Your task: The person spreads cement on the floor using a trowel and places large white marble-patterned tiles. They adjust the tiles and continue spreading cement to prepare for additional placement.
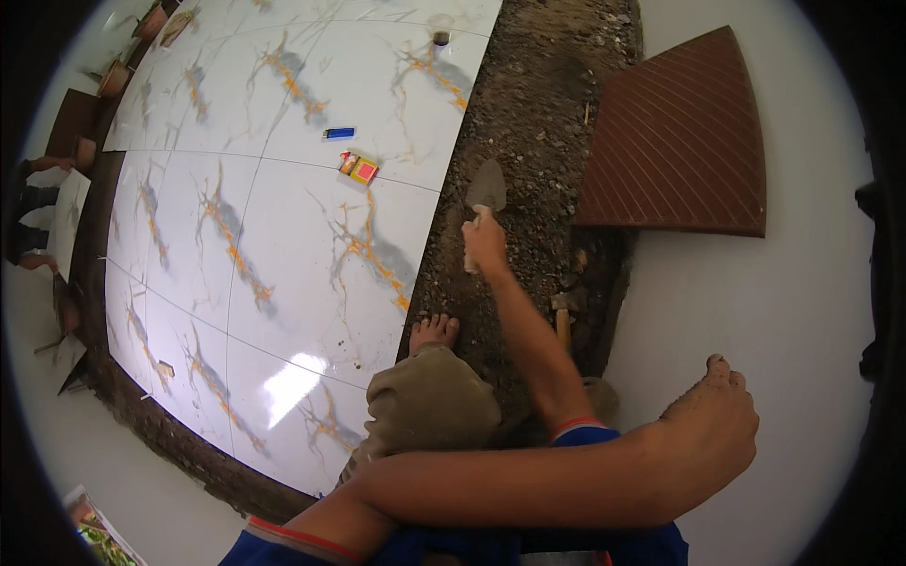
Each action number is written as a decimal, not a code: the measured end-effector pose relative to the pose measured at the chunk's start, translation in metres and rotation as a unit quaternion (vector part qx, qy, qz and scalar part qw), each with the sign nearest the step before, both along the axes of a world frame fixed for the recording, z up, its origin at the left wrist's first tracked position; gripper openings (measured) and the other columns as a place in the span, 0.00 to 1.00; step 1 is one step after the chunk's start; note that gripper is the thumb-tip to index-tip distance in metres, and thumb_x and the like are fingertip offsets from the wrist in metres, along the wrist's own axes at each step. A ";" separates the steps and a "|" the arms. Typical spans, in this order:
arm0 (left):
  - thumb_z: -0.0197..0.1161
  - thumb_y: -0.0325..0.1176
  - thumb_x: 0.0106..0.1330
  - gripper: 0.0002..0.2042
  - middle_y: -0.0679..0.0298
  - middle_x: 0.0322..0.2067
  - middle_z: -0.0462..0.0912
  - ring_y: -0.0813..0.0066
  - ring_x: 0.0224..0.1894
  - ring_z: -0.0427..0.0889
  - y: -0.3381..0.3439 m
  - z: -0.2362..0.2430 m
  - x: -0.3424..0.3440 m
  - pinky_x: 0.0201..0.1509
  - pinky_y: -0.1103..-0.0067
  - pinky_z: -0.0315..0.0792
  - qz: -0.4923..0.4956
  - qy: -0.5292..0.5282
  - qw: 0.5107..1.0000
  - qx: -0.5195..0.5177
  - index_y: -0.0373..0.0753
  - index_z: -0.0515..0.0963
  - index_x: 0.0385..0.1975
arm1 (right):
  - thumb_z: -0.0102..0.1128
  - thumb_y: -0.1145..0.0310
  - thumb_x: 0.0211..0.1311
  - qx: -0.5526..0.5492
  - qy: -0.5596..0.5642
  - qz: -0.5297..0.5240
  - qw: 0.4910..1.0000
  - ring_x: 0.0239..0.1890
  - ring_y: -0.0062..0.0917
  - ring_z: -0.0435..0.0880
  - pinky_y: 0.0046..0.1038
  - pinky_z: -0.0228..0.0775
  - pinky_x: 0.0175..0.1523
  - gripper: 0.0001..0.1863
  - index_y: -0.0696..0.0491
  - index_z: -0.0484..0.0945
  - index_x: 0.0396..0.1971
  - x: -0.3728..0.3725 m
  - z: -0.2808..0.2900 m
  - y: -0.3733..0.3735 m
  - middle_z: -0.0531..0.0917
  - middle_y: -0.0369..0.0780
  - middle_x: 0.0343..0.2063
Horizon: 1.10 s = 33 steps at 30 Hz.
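Observation:
My right hand (484, 239) is closed around the handle of a pointed trowel (488, 184). The trowel's grey blade points away from me, over the dark strip of soil (528, 123) along the tile edge. Across the bottom of the view runs my left forearm, ending at my left hand (710, 434) on the right. Its fingers are curled in like a fist, partly hidden from view, and no object shows in it. Glossy white floor tiles (302, 226) with grey and orange veining lie left of the soil.
A blue lighter (339, 134) and a small red-yellow pack (359, 168) lie on the tiles. A hammer (566, 321) rests in the soil near my right forearm. The brown ribbed panel (679, 141) stands at right. Another person (40, 208) holds a tile at far left.

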State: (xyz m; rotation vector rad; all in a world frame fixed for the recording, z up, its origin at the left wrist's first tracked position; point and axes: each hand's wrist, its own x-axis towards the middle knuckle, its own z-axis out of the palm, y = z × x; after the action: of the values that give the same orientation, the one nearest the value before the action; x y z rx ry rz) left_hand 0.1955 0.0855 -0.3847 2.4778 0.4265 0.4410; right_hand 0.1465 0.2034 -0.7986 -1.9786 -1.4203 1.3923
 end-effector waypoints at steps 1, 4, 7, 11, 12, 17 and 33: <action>0.70 0.42 0.59 0.19 0.52 0.42 0.85 0.53 0.54 0.80 0.005 -0.002 0.002 0.69 0.57 0.65 0.005 -0.009 1.000 -0.004 0.35 0.88 0.44 | 0.55 0.66 0.72 0.012 -0.001 -0.017 1.000 0.60 0.51 0.79 0.47 0.73 0.62 0.29 0.54 0.63 0.70 -0.015 -0.003 -0.001 0.77 0.56 0.60; 0.70 0.43 0.59 0.19 0.51 0.44 0.85 0.52 0.56 0.80 0.011 -0.002 0.002 0.70 0.56 0.65 -0.015 0.013 1.000 -0.014 0.35 0.87 0.45 | 0.55 0.65 0.72 0.004 0.026 -0.053 0.998 0.62 0.51 0.77 0.48 0.72 0.63 0.29 0.53 0.63 0.71 -0.044 -0.006 0.001 0.74 0.55 0.62; 0.69 0.43 0.60 0.20 0.50 0.46 0.85 0.51 0.57 0.79 0.015 0.005 -0.003 0.70 0.54 0.64 -0.056 0.047 0.997 -0.017 0.35 0.87 0.46 | 0.53 0.65 0.73 -0.036 -0.040 0.014 0.998 0.62 0.50 0.77 0.49 0.72 0.64 0.28 0.52 0.64 0.70 -0.051 -0.005 0.002 0.74 0.54 0.63; 0.68 0.43 0.61 0.21 0.49 0.47 0.84 0.50 0.58 0.79 0.019 0.013 -0.011 0.70 0.53 0.64 -0.052 0.059 0.997 0.002 0.35 0.87 0.47 | 0.49 0.64 0.74 -0.063 -0.204 0.133 0.968 0.56 0.51 0.81 0.52 0.73 0.60 0.25 0.49 0.66 0.69 -0.007 -0.001 0.000 0.77 0.54 0.58; 0.68 0.43 0.61 0.21 0.49 0.48 0.84 0.50 0.59 0.79 0.017 0.013 -0.014 0.71 0.54 0.64 -0.039 0.061 0.997 0.008 0.35 0.87 0.48 | 0.48 0.64 0.73 -0.021 -0.207 0.114 0.971 0.53 0.51 0.82 0.52 0.74 0.58 0.25 0.48 0.66 0.69 0.012 -0.001 0.003 0.79 0.54 0.56; 0.67 0.44 0.62 0.22 0.45 0.52 0.83 0.47 0.61 0.78 0.004 0.015 -0.024 0.72 0.52 0.63 -0.051 0.064 0.997 -0.002 0.33 0.86 0.49 | 0.51 0.65 0.71 -0.103 -0.059 -0.140 0.983 0.49 0.48 0.85 0.50 0.74 0.54 0.29 0.48 0.63 0.70 0.103 -0.019 0.026 0.82 0.52 0.53; 0.66 0.45 0.62 0.28 0.38 0.61 0.77 0.41 0.69 0.71 -0.034 0.020 -0.026 0.74 0.49 0.60 -0.023 0.052 0.998 0.017 0.29 0.81 0.56 | 0.54 0.62 0.71 0.022 0.080 -0.048 0.995 0.53 0.46 0.83 0.42 0.73 0.59 0.27 0.53 0.67 0.67 -0.058 -0.029 -0.162 0.83 0.54 0.51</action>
State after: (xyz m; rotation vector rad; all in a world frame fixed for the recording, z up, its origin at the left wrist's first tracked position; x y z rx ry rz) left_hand 0.1690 0.0516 -0.3652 2.5466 0.4068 0.3048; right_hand 0.0887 0.0417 -0.8271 -1.8379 -1.2592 1.4288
